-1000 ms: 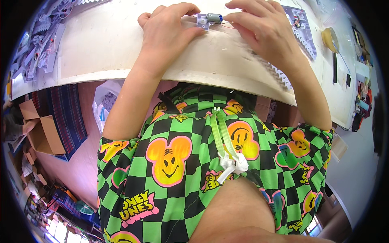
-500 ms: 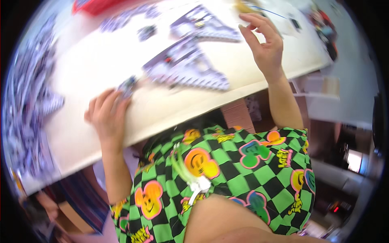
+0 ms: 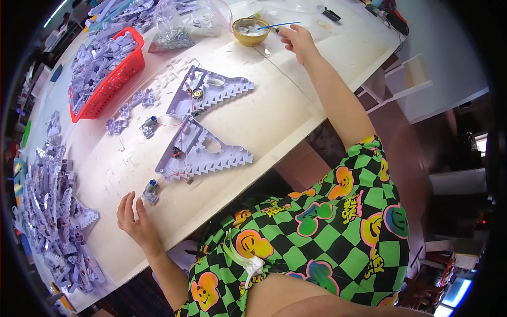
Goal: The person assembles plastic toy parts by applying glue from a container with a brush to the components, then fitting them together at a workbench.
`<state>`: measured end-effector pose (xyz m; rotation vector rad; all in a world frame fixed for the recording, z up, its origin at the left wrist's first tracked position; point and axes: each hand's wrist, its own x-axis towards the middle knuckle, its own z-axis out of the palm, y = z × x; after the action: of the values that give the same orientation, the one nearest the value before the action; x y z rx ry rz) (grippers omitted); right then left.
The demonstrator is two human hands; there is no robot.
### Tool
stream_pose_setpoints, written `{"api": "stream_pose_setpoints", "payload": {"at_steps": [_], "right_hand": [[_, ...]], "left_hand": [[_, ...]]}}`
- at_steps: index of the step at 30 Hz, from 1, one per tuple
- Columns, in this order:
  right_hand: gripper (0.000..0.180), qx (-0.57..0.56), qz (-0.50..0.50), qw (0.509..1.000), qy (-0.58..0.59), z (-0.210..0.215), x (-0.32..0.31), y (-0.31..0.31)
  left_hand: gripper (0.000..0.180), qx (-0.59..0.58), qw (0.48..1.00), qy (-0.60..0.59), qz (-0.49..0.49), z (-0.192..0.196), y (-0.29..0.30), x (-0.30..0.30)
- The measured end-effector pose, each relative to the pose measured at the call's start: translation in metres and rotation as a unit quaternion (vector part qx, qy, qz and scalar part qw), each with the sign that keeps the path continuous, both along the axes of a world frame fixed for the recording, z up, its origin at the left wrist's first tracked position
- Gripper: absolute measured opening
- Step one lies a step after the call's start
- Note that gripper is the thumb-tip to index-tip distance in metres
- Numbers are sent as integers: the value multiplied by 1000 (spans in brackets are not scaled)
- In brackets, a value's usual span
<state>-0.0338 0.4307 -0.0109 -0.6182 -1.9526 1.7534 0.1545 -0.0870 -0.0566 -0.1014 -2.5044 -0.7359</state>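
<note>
My right hand [image 3: 297, 41] is stretched out to the far edge of the white tabletop [image 3: 274, 113]. Its fingers are pinched closed around a thin blue stick [image 3: 280, 25], which runs from my fingertips leftward over a small round yellow-brown bowl [image 3: 251, 30]. The bowl holds pale small pieces; I cannot tell whether the stick's tip touches them.

My left hand [image 3: 136, 222] lies flat near the near edge of the tabletop, fingers spread and loosely extended, holding nothing. Its fingertips are just beside a small grey motor with a blue end [image 3: 151, 190]; contact cannot be confirmed. Thin wires lead from that motor to a lilac triangular plastic plate with a toothed lower edge [image 3: 203, 150], which lies flat toward the middle of the tabletop.

A second lilac triangular toothed plate [image 3: 211, 90] lies beyond the first, closer to the far edge, with a small round dark-and-gold part set in it. A second small motor [image 3: 148, 127] sits to its left, joined by a red wire.

A red plastic mesh basket [image 3: 119, 71] full of lilac plastic parts stands at the far left corner. A loose heap of lilac parts [image 3: 53, 222] covers the left edge of the tabletop. Clear plastic bags [image 3: 174, 31] lie at the far edge, left of the bowl.
</note>
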Motion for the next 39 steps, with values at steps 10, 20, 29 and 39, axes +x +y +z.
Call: {"api": "stream_pose_setpoints", "payload": {"at_steps": [10,20,29,39], "right_hand": [[24,422,15,905,40,31,-20,0],[30,297,72,934,185,17,-23,16],[21,193,60,939,279,50,-5,42],[23,-85,15,961,263,46,2,4]], "left_hand": [[18,54,998,-31,-27,-3,-8,0],[19,118,992,-34,-33,-10,-13,-1],[18,94,994,13,-45,-7,-6,-3],[19,70,990,67,-104,30,-19,-37]]}}
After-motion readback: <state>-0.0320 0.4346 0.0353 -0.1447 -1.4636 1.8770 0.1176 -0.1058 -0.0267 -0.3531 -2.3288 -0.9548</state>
